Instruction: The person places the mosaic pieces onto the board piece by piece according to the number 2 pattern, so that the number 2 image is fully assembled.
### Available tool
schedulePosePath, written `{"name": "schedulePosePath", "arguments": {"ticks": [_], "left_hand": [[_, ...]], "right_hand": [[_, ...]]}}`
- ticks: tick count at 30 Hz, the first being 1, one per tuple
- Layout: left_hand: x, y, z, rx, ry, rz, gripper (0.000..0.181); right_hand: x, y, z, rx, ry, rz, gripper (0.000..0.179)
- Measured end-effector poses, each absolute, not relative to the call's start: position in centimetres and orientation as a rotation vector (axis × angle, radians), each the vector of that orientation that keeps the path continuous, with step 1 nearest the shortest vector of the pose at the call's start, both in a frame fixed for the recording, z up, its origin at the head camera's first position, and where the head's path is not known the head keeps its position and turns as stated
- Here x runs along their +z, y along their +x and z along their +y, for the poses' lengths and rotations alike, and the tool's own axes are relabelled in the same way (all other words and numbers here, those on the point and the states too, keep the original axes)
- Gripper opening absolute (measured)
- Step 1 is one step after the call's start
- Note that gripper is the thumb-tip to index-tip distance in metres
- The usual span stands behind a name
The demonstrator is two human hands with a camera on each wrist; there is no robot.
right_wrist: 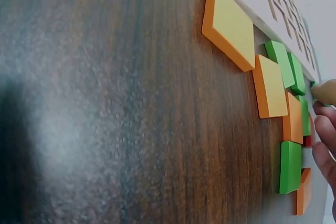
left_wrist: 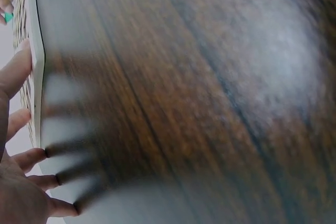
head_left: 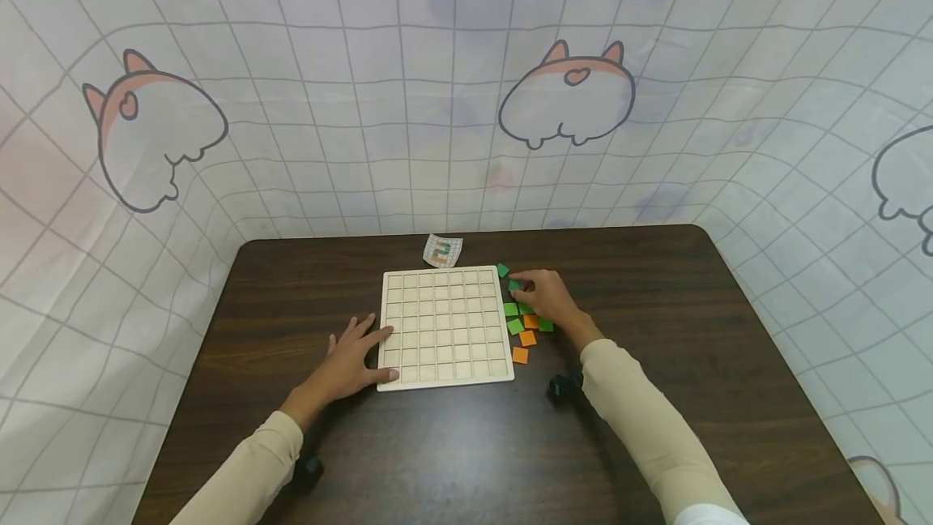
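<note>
A pale square board (head_left: 446, 327) with a grid of shallow cells lies on the dark wooden table. My left hand (head_left: 348, 364) rests at its left edge, thumb and index finger over the rim; the other fingertips touch the table in the left wrist view. Beyond the board's upper right side, my right hand (head_left: 548, 298) pinches a dark green tile (head_left: 514, 285). Another dark green tile (head_left: 503, 270) lies just above it. Below the right hand are several loose tiles, among them a light green tile (head_left: 515, 326) and an orange tile (head_left: 520, 356).
Behind the board's top edge lies a small printed card (head_left: 442, 251) with a coloured pattern. A red tile (right_wrist: 307, 141) shows partly among the others in the right wrist view. A small black object (head_left: 563, 388) is below the right wrist. Patterned cloth (head_left: 408, 104) surrounds the table.
</note>
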State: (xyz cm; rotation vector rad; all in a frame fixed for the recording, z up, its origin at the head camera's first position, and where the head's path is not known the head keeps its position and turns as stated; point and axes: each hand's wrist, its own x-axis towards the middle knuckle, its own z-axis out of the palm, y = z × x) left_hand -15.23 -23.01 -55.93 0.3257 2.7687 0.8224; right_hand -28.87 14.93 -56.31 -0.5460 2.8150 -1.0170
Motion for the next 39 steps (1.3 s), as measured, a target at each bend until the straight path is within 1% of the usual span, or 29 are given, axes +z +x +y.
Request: {"name": "schedulePosePath", "arguments": {"ticks": [6, 12, 39], "left_hand": [[-55.8, -15.4, -23.0, 0.836, 0.314, 2.773, 0.083], [-55.9, -15.4, -23.0, 0.846, 0.312, 2.769, 0.083], [-55.7, -15.3, -23.3, 0.891, 0.343, 2.744, 0.082]], "right_hand": [[-56.2, -28.8, 14.5, -1.107, -0.503, 2.768, 0.034], [-55.6, -28.3, 14.1, -1.229, -0.544, 2.699, 0.032], [-55.3, -28.2, 11.9, -1.335, -0.508, 2.536, 0.027]]}}
